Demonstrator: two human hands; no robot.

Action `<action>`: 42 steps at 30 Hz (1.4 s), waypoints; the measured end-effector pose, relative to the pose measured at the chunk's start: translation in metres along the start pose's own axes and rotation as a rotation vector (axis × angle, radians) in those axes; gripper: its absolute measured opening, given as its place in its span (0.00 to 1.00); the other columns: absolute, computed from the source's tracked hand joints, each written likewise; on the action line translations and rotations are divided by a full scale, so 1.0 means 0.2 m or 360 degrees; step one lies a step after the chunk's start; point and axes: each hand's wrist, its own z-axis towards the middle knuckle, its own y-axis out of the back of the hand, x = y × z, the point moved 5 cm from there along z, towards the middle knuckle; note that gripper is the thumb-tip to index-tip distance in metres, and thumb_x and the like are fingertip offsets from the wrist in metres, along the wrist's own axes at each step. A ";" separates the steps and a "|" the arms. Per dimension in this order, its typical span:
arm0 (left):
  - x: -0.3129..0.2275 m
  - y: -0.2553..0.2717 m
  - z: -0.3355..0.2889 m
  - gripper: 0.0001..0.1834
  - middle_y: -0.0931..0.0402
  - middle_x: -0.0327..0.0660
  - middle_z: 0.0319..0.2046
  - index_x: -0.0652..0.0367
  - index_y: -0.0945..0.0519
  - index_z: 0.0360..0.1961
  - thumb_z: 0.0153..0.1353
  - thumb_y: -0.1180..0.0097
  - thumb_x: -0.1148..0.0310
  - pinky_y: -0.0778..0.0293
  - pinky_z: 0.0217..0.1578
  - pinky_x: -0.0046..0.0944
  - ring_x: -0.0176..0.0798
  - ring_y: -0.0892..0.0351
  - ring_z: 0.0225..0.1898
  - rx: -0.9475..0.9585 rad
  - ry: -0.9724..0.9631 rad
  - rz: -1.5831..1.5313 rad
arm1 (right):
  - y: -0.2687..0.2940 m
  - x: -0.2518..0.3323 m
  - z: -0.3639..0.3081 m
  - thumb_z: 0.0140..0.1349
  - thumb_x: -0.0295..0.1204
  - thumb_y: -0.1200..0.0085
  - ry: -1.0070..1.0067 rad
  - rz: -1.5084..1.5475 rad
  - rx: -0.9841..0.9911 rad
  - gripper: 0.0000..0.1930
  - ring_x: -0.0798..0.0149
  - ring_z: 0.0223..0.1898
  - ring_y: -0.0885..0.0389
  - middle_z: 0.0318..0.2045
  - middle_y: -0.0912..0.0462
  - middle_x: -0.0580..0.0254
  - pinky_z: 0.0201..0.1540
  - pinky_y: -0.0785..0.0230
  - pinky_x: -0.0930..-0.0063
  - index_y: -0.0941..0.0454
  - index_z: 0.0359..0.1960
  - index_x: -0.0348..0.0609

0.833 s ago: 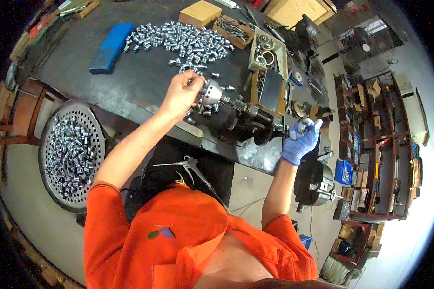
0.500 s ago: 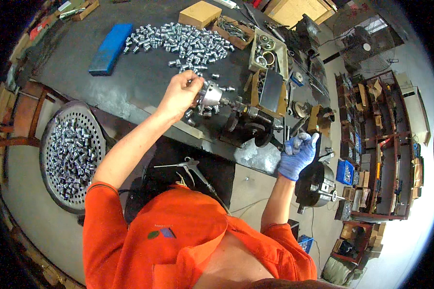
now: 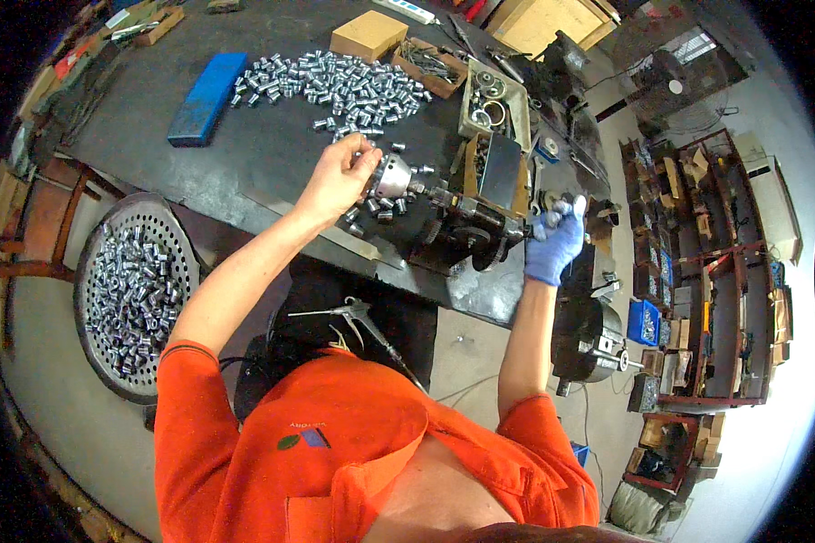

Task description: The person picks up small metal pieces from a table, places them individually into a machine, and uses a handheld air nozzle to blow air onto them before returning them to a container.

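Note:
My bare left hand (image 3: 340,176) reaches onto the dark workbench (image 3: 244,181). Its fingertips pinch a small metal cylinder at the face of the round silver chuck (image 3: 395,177) of a small bench machine (image 3: 466,226). Loose cylinders lie around the chuck. My right hand (image 3: 555,242), in a blue glove, is at the machine's right end with its fingers curled around a handle there; the handle itself is mostly hidden by the glove.
A heap of small metal cylinders (image 3: 344,86) lies at the back of the bench beside a blue flat box (image 3: 208,95). A round perforated tray (image 3: 136,294) full of cylinders stands at my left. An air gun (image 3: 353,317) hangs below the bench. Cluttered shelves (image 3: 697,262) line the right.
My gloved right hand dropped away from the machine, then rose again to its right end. My left hand stayed at the chuck.

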 end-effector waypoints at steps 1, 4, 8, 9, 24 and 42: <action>0.00 0.00 0.00 0.08 0.34 0.30 0.18 0.58 0.30 0.27 0.62 0.53 0.67 0.42 0.15 0.26 0.23 0.38 0.17 -0.0001 0.0026 -0.0027 | 0.02 0.01 -0.04 0.63 0.44 0.56 0.0040 -0.0020 -0.0017 0.16 0.79 0.12 0.40 0.17 0.28 0.73 0.08 0.53 0.84 0.31 0.20 0.50; 0.00 0.00 0.00 0.08 0.34 0.31 0.18 0.59 0.29 0.28 0.62 0.52 0.67 0.42 0.14 0.26 0.23 0.38 0.16 -0.0023 0.0077 -0.0091 | 0.00 0.09 -0.21 0.63 0.45 0.57 0.0014 -0.0024 -0.0186 0.19 0.78 0.09 0.46 0.13 0.32 0.70 0.08 0.58 0.84 0.30 0.20 0.48; 0.02 0.02 0.00 0.09 0.32 0.34 0.19 0.61 0.28 0.29 0.61 0.51 0.67 0.40 0.13 0.26 0.24 0.36 0.15 -0.0060 0.0137 -0.0132 | 0.15 0.02 -0.43 0.62 0.47 0.56 -0.0068 0.0035 -0.0060 0.20 0.78 0.09 0.45 0.11 0.36 0.70 0.10 0.53 0.84 0.29 0.20 0.45; 0.02 0.03 0.00 0.09 0.31 0.34 0.19 0.61 0.28 0.28 0.61 0.51 0.67 0.40 0.13 0.26 0.24 0.36 0.15 -0.0052 0.0148 -0.0119 | 0.23 -0.04 -0.46 0.62 0.46 0.56 -0.0155 0.0076 -0.0074 0.19 0.77 0.11 0.43 0.12 0.37 0.71 0.11 0.51 0.82 0.29 0.22 0.45; 0.11 0.27 -0.38 0.15 0.26 0.53 0.39 0.64 0.29 0.48 0.60 0.53 0.73 0.30 0.49 0.50 0.47 0.23 0.40 0.0367 0.0335 -0.1039 | 0.27 -1.02 -1.12 0.49 0.58 0.51 -0.0594 -0.2632 0.1430 0.30 0.52 0.37 0.22 0.35 0.20 0.52 0.39 0.30 0.63 0.25 0.44 0.46; 0.03 0.22 -0.64 0.18 0.23 0.50 0.33 0.70 0.26 0.38 0.50 0.38 0.68 0.25 0.41 0.42 0.44 0.21 0.35 0.0261 0.0275 -0.0573 | 0.00 -0.20 -1.17 0.49 0.39 0.39 -0.1160 -0.0998 0.0987 0.15 0.78 0.18 0.36 0.19 0.28 0.68 0.20 0.41 0.78 0.24 0.30 0.40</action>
